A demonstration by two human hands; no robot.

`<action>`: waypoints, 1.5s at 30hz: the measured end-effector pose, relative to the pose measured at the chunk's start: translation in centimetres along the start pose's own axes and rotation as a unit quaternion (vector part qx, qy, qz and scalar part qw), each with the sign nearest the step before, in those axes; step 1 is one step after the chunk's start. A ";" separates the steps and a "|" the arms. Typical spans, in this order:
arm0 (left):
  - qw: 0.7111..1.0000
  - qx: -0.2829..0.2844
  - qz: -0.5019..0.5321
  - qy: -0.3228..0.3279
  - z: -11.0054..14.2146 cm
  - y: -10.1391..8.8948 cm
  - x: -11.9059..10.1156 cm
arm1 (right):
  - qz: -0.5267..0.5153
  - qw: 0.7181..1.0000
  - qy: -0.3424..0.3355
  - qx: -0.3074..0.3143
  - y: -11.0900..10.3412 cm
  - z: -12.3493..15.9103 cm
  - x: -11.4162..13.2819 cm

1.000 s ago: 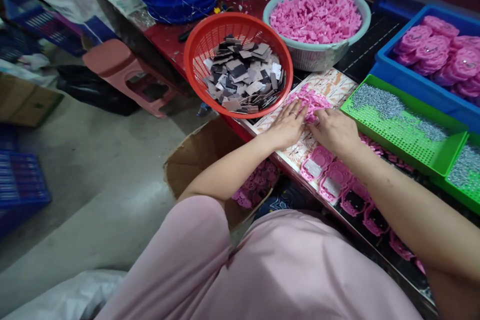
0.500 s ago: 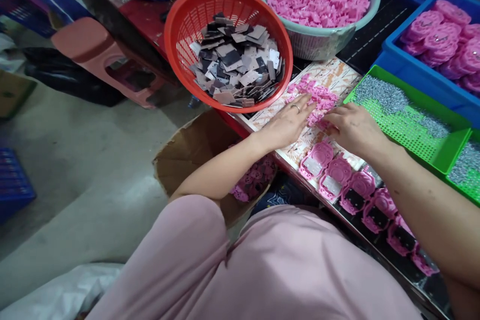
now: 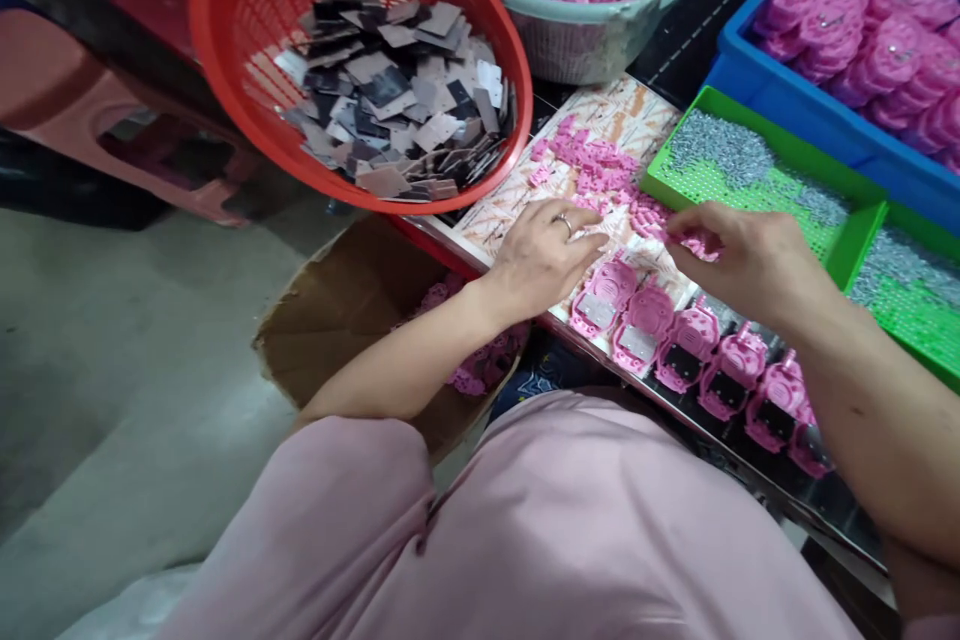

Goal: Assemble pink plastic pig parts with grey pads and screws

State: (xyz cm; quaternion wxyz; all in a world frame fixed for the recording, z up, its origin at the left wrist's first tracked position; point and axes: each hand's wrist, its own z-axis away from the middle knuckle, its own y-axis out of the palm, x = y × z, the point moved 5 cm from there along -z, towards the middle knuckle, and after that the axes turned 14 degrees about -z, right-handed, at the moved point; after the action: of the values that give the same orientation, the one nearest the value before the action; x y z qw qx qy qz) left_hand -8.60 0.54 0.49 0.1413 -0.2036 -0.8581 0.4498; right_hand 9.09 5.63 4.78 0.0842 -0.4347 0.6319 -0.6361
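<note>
Pink, small moulded-plastic pieces (image 3: pixel 592 160) are scattered just beyond the left hand (image 3: pixel 551 255), left loosely curled, nothing visibly gripped; whether anything is pinched by the right hand (image 3: pixel 750 255) can't be told. Pink, rounded plastic casings (image 3: pixel 691 328), lined up just short of that hand, could be knocked askew if its forearm (image 3: pixel 862 395) is lowered.
</note>
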 end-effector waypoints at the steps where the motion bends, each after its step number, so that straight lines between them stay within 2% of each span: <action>1: 0.999 -0.018 0.021 0.028 0.2 -0.5 -1.0 | -0.018 1.000 0.013 -0.015 -0.8 1.5 -0.1; 4: 0.988 -0.040 0.091 0.116 1.4 -1.5 -4.6 | -0.064 0.995 0.049 -0.055 -2.2 6.2 -0.5; 7: 0.977 -0.035 0.113 0.176 2.2 -1.6 -8.0 | -0.074 0.992 0.066 -0.084 -1.7 9.9 -1.0; 11: 0.971 0.003 0.098 0.218 2.4 -0.8 -10.6 | 0.045 0.993 0.025 -0.104 0.1 12.0 -0.6; 13: 0.971 0.021 0.090 0.221 2.3 -0.4 -11.0 | 0.111 0.987 0.004 -0.114 0.8 12.1 -0.3; 16: 0.970 0.031 0.081 0.226 2.2 -0.1 -11.2 | 0.154 0.980 -0.018 -0.122 1.4 11.8 0.0; 20: 0.970 0.026 0.073 0.230 2.2 -0.1 -11.1 | 0.200 0.976 -0.020 -0.084 1.5 11.4 0.5; 26: 0.971 0.023 0.083 0.224 2.2 0.1 -11.2 | 0.293 0.956 -0.001 -0.023 1.7 10.4 2.6; 30: 0.970 0.024 0.097 0.224 2.1 -0.2 -11.5 | 0.307 0.951 -0.016 -0.027 2.0 10.3 3.1; 32: 0.971 0.020 0.109 0.213 1.5 -0.5 -10.7 | 0.307 0.951 -0.021 -0.035 2.1 10.5 2.9; 34: 0.981 0.017 0.099 0.168 0.4 -0.3 -8.5 | 0.301 0.952 -0.022 -0.042 2.2 10.7 2.7; 37: 0.999 0.049 -0.003 0.021 -2.2 1.1 -3.3 | 0.276 0.960 -0.023 -0.052 1.9 10.9 2.4; 39: 0.993 0.083 -0.048 -0.068 -3.7 2.3 -0.1 | 0.253 0.965 -0.017 -0.065 1.2 10.9 2.3; 40: 0.989 0.106 -0.051 -0.089 -4.4 2.9 1.0 | 0.242 0.967 -0.010 -0.078 0.8 10.9 2.3; 43: 0.975 0.180 -0.026 -0.127 -5.5 4.4 2.8 | 0.214 0.970 0.009 -0.117 -0.7 11.1 2.1; 45: 0.968 0.198 0.011 -0.157 -5.7 4.5 3.5 | 0.200 0.971 0.003 -0.131 -1.2 11.2 1.9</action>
State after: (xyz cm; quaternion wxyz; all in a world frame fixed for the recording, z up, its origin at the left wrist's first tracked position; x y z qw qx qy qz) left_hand -8.24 8.55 0.10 0.0373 -0.1077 -0.7613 0.6384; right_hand 15.83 -3.55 4.76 0.1503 -0.3046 0.7840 -0.5196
